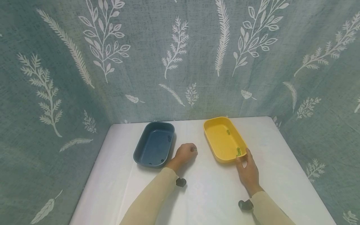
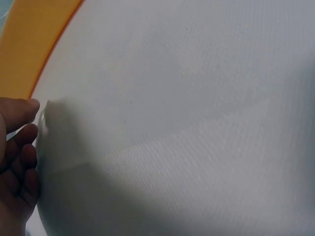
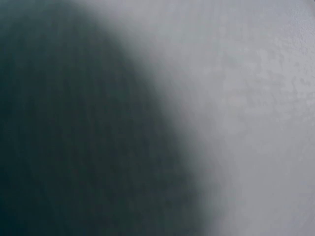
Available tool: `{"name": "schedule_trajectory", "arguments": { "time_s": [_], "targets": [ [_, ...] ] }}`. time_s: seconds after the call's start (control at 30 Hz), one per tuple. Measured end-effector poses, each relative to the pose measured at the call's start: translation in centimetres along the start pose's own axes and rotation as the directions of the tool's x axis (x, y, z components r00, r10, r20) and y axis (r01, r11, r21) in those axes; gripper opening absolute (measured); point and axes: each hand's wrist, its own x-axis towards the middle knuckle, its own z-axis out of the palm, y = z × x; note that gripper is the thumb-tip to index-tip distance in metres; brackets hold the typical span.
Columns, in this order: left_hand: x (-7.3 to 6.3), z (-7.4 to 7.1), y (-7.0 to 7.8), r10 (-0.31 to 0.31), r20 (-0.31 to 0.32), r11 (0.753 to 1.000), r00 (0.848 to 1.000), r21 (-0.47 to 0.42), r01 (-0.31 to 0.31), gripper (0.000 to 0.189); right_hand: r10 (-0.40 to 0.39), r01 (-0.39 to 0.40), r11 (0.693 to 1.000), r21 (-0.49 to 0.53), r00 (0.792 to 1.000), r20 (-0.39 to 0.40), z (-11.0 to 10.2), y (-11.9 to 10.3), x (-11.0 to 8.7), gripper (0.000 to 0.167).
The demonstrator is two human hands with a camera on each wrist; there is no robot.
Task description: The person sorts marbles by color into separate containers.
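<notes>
My left hand (image 1: 185,153), fingers curled, is low over the white table between two trays. At its fingertips, a small pale, clear-looking piece (image 2: 43,122) shows in the left wrist view; its kind I cannot tell. My right hand (image 1: 249,172) grips the near right corner of the yellow tray (image 1: 210,137), thumb at the near end and fingers along the right side. Small green pieces (image 1: 238,151) lie in that tray by this corner, with another green bit (image 1: 228,132) farther back. The right wrist view shows just a blurred dark shape and pale surface.
Left of my left forearm stands a dark blue tray (image 1: 136,153) with several small dark pieces (image 1: 169,138) inside. A white cloth (image 1: 208,193) covers the table. Green leaf-patterned curtains (image 1: 180,93) hang behind it and along both sides.
</notes>
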Motion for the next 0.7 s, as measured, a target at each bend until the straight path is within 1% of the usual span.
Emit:
{"name": "schedule_trajectory", "arguments": {
  "time_s": [0.13, 0.2, 0.37, 0.53, 0.7],
  "targets": [
    [0.2, 0.2, 0.0, 0.058, -0.007, 0.998, 0.998, 0.013, -0.058, 0.016, 0.013, -0.013, 1.000, -0.005, 1.000, 0.006, 0.0, 0.1, 0.0, 0.078],
    [0.3, 0.3, 0.1, 0.073, -0.008, 0.997, 0.997, 0.018, -0.073, 0.016, 0.023, -0.023, 1.000, -0.004, 1.000, 0.011, 0.0, 0.0, 0.0, 0.078],
    [0.5, 0.5, 0.9, 0.084, -0.001, 0.996, 0.996, 0.013, -0.084, 0.017, 0.037, -0.037, 0.999, -0.002, 0.999, 0.017, -0.2, -0.2, 0.0, 0.078],
    [0.6, 0.6, 1.8, 0.095, 0.015, 0.995, 0.995, 0.018, -0.095, 0.017, 0.027, -0.027, 1.000, 0.001, 1.000, 0.016, -0.2, -0.4, -0.1, 0.077],
    [0.8, 0.8, 2.5, 0.124, 0.021, 0.992, 0.992, 0.015, -0.124, 0.017, 0.028, -0.029, 1.000, 0.006, 0.999, 0.018, -0.3, -0.4, -0.1, 0.078]
  ]
}}
